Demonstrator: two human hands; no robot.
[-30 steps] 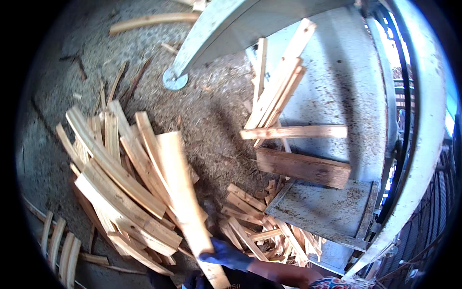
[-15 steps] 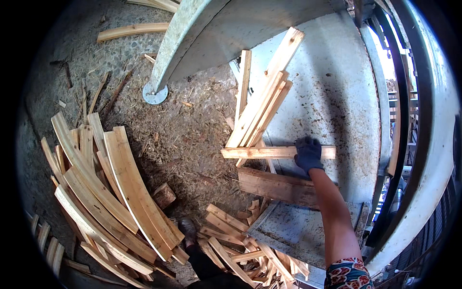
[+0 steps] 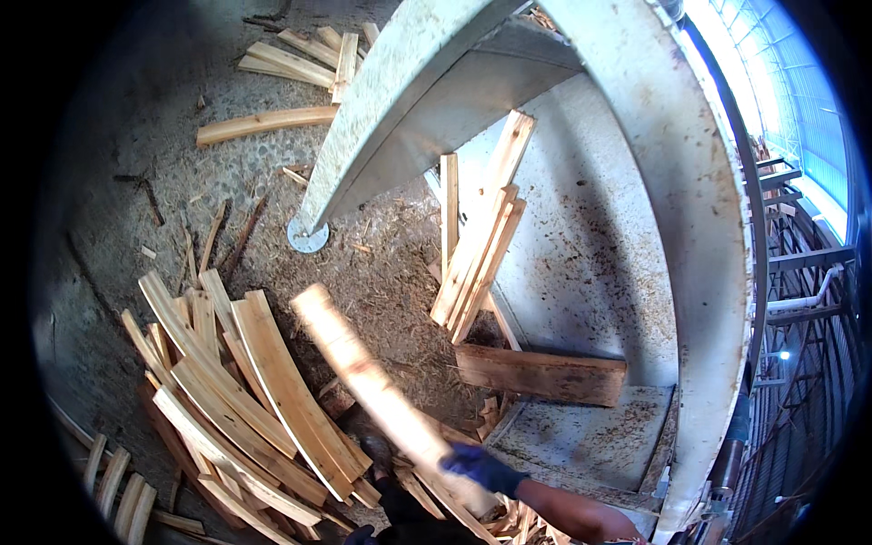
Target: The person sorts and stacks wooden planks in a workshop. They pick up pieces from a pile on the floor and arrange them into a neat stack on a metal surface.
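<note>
A long wooden board (image 3: 368, 377), smeared by motion, slants over the floor with its near end in my right hand (image 3: 477, 465). That hand wears a dark blue glove, and its fingers are wrapped round the board. At the lower edge a small part of my left hand (image 3: 361, 536) shows in a dark glove; its fingers are too hidden to read. Left of the held board lies a pile of curved boards (image 3: 282, 391). Several stacked boards (image 3: 481, 254) lean on the pale metal surface (image 3: 599, 263) beyond my right hand.
A thick brown wood block (image 3: 545, 374) lies across the metal. Wood offcuts lie below it, near my foot (image 3: 377, 454). A curved metal arm (image 3: 391, 100) stands on a round foot (image 3: 308, 236). More boards (image 3: 291, 64) lie at the far left on the debris-strewn floor.
My right hand has lifted the board off the metal surface and swung it left and nearer to me. The view has shifted, and a piece of my left hand now shows at the lower edge.
</note>
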